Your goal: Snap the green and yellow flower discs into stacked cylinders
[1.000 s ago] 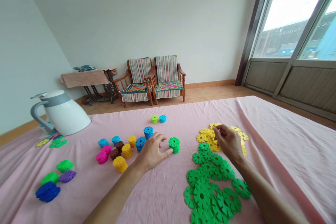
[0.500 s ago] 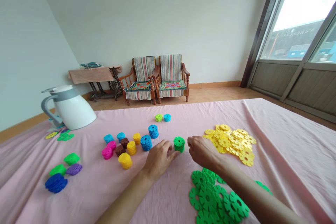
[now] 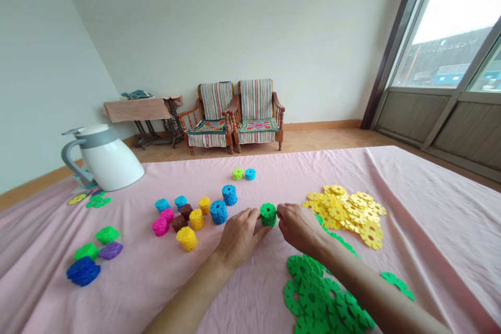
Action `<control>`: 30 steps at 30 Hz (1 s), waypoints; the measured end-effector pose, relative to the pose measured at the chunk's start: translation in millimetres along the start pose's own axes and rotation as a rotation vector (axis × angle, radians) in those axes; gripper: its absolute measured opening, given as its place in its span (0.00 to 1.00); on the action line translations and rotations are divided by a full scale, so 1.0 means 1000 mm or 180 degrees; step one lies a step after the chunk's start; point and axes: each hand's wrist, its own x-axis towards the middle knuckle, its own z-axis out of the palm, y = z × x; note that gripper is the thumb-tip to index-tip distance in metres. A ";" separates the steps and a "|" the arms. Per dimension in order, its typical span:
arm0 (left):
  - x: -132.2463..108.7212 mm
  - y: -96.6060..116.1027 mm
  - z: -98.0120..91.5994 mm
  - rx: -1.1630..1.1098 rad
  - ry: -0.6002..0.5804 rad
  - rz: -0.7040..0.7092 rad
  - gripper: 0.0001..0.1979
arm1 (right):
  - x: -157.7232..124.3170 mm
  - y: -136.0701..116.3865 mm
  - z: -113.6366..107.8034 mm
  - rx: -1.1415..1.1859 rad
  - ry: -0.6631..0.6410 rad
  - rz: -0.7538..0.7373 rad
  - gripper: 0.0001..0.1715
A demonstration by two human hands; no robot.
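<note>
A short upright stack of green notched plastic discs [image 3: 268, 215] stands on the pink cloth between my two hands. My left hand [image 3: 239, 234] curls round its left side, thumb at the front and fingertips against it. At its right edge is my right hand [image 3: 298, 225], with closed fingers touching or nearly touching the stack. What those fingers hold, if anything, is hidden. Loose green discs [image 3: 313, 292] lie in a pile beneath and beside my right forearm. Beyond that forearm spreads a heap of yellow discs [image 3: 344, 207].
Blue stacks [image 3: 218, 212], yellow stacks [image 3: 187, 239] and pink stacks [image 3: 160, 227] stand left of my left hand. Farther left are dark blue discs [image 3: 83, 271] and a white jug [image 3: 113, 162]. Two small stacks, one lime [image 3: 238, 174], stand at the back.
My right hand has moved slightly left, closing the gap to the green stack. My left fingers have come in against it. More green discs show behind my right forearm.
</note>
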 end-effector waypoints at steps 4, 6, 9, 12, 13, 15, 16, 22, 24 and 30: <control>0.001 -0.001 0.000 -0.0053 0.0015 -0.0026 0.07 | 0.000 0.000 0.001 0.0075 0.0034 0.0009 0.09; 0.000 -0.002 -0.002 -0.0109 0.0040 -0.0054 0.07 | -0.001 0.001 0.000 0.0155 0.0028 0.0051 0.10; -0.006 -0.005 -0.006 -0.0158 0.0081 -0.0091 0.06 | -0.006 0.005 -0.002 0.0334 -0.0030 0.0084 0.13; -0.014 -0.006 -0.010 -0.0129 -0.0083 -0.0105 0.07 | -0.013 0.009 -0.004 0.0550 -0.0063 -0.0105 0.17; -0.016 -0.006 -0.010 -0.0127 -0.0170 -0.0079 0.08 | -0.015 0.010 -0.004 0.0609 -0.0063 -0.0195 0.18; -0.020 -0.004 -0.009 -0.0151 -0.0310 0.0005 0.10 | -0.019 0.010 -0.003 0.0677 -0.0065 -0.0350 0.19; -0.022 -0.003 -0.008 -0.0170 -0.0352 0.0040 0.11 | -0.020 0.010 -0.003 0.0689 -0.0072 -0.0402 0.19; -0.023 0.003 -0.002 -0.0125 -0.0504 0.0032 0.14 | -0.021 0.008 -0.001 0.0495 -0.0151 -0.0460 0.21; -0.022 0.004 -0.002 -0.0093 -0.0531 0.0005 0.14 | -0.020 0.008 0.000 0.0453 -0.0181 -0.0459 0.21; -0.020 0.004 -0.004 0.0012 -0.0576 -0.0116 0.15 | -0.015 0.007 0.003 0.0367 -0.0249 -0.0409 0.21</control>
